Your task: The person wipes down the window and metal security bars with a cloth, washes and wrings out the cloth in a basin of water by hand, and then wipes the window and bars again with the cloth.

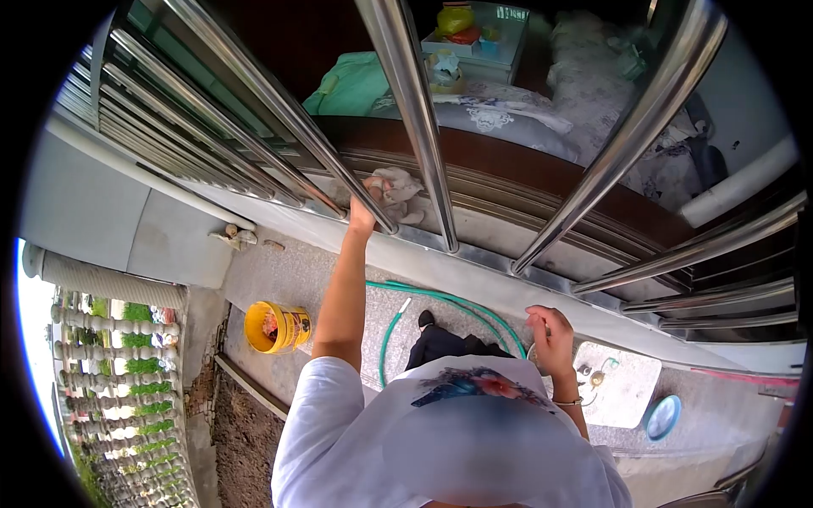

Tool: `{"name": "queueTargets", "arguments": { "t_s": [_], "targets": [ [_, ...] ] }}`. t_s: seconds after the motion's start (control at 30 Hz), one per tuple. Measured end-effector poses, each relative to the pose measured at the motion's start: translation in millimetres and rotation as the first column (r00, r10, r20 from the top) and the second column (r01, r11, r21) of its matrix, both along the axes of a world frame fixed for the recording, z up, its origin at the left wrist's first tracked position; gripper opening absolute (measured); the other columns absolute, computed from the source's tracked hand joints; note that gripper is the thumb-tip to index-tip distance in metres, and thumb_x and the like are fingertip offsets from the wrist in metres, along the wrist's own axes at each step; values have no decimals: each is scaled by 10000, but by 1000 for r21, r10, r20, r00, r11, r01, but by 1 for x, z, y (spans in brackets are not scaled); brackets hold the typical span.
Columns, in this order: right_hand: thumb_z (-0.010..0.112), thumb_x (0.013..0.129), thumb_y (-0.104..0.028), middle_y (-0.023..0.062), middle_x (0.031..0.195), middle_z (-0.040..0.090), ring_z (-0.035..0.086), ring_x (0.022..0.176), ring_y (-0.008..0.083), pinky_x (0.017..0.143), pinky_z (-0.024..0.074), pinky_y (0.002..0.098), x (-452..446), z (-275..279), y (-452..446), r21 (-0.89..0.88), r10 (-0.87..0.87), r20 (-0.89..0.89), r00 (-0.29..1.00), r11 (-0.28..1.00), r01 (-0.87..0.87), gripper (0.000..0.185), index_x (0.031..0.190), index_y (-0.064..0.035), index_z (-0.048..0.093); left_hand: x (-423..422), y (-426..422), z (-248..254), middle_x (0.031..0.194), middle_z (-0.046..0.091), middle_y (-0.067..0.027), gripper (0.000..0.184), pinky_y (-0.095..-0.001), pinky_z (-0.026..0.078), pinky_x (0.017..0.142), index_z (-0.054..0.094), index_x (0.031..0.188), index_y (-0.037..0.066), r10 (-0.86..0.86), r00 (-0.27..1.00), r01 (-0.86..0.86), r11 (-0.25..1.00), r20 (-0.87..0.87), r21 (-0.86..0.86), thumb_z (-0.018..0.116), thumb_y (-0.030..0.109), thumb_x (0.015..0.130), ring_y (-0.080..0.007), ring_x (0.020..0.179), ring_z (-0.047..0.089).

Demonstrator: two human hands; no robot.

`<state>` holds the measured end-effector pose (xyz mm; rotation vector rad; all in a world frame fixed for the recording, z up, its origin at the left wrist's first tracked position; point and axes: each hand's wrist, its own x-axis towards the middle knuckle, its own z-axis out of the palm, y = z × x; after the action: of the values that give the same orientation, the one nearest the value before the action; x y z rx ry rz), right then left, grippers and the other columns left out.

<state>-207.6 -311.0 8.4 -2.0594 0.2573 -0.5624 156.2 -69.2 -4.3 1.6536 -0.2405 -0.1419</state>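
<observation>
My left hand (364, 210) reaches between the steel window bars and is closed on a crumpled greyish-white rag (396, 193). The rag lies against the sill (483, 222), by the brown window track (517, 201); the fingers are partly hidden behind the hand and a bar (412, 110). To the right, in front of the wall below the sill, my right hand (552, 339) hangs in the air with loosely bent fingers and nothing in it. A bracelet (576, 401) circles that wrist.
A yellow bucket (295, 328) with reddish contents stands on the concrete floor at left. A green hose (457, 296) curls near my feet. At right are a pale board (627, 398) with small items and a blue-rimmed basin (663, 418). A balustrade (118, 372) runs along the left.
</observation>
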Motion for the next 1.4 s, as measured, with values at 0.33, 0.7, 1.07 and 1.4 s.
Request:
{"name": "queueTargets", "arguments": {
  "t_s": [0.33,0.7,1.07,1.4],
  "targets": [
    [529,877,-5,95,743,652,644,684,204,628,490,298,-39,-23,-26,83,84,-48,995,993,-80,162,979,-33,651,-146,145,-38,984,695,-85,271,-393,500,851,675,942,75,-61,971,238,142,-231,961,461,174,808,-319,922,640],
    [530,877,-12,101,763,646,626,668,225,633,485,311,-30,-13,-36,47,62,-36,997,997,-60,164,993,-33,644,-95,46,65,916,576,-32,189,-298,451,774,553,1052,18,328,936,-342,933,-127,-114,428,70,920,-147,833,539],
    [534,905,-30,89,719,644,629,656,173,621,488,283,-21,-20,-3,73,-104,-137,985,991,114,155,1010,-35,648,95,12,-21,1262,537,-239,540,-482,449,932,467,1285,11,286,604,-738,553,744,387,596,315,859,-390,1123,559],
    [526,903,-13,91,703,643,641,644,177,608,500,287,-7,-33,10,77,-160,-116,980,983,169,160,1010,-32,644,83,-4,-13,955,658,-188,245,-460,467,850,655,899,14,-134,690,-626,383,711,680,582,196,752,-377,930,589]
  ]
}}
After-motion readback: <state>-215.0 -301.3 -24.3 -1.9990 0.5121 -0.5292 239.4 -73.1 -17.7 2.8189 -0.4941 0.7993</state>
